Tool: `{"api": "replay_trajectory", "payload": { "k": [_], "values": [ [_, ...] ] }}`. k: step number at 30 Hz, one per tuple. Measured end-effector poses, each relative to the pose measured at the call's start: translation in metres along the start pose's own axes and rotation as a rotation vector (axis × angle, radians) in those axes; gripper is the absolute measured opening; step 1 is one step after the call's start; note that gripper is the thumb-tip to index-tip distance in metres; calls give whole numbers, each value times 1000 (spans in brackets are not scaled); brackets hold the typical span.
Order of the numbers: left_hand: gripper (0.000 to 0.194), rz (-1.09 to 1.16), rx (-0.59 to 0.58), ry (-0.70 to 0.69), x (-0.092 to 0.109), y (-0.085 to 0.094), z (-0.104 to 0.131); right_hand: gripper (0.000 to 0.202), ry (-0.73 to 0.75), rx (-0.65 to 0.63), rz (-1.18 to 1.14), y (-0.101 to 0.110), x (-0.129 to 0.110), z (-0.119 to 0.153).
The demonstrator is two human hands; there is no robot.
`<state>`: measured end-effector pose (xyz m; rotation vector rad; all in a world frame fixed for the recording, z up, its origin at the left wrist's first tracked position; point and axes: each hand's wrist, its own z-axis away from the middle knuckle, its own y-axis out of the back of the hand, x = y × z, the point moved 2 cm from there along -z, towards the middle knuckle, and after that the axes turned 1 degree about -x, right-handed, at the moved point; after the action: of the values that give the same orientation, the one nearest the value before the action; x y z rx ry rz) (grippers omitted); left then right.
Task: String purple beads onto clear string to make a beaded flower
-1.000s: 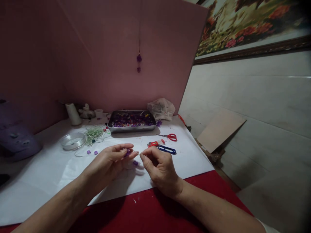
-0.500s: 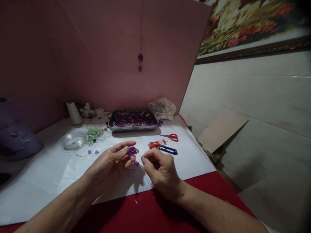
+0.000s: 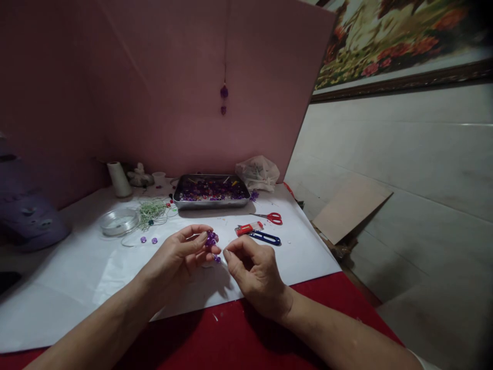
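Note:
My left hand (image 3: 185, 252) holds a cluster of purple beads (image 3: 211, 239) between thumb and fingers, over the front of the white sheet. A smaller purple bead piece (image 3: 217, 259) hangs just below those fingers. Close by on the right, my right hand (image 3: 254, 270) has thumb and index finger pinched together beside the beads. A thin pale strand seems to run from the beads to this pinch, though it is faint.
Behind the hands stands a metal tray (image 3: 211, 205) of purple beads. Red scissors (image 3: 273, 218), a red lighter (image 3: 248, 228) and a blue-handled tool (image 3: 265, 237) lie to the right. Left are a clear spool (image 3: 119, 222), green thread (image 3: 152, 210), loose beads (image 3: 154, 240) and a white cone (image 3: 119, 180).
The bead cluster has turned slightly in my left hand and sits a little further right. My right hand keeps its pinch almost in place. The view has shifted slightly.

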<state>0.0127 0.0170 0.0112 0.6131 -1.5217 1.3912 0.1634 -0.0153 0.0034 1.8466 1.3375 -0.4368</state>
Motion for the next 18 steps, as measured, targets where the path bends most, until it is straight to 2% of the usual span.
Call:
{"api": "replay_trajectory", "payload": {
  "k": [10,18],
  "values": [
    [16,5,14,-24,-2,3,0,10,5,1,-16,0,1,2],
    [20,46,-34,-31,-1,2,0,8,19,6,5,-1,2,4]
  ]
}}
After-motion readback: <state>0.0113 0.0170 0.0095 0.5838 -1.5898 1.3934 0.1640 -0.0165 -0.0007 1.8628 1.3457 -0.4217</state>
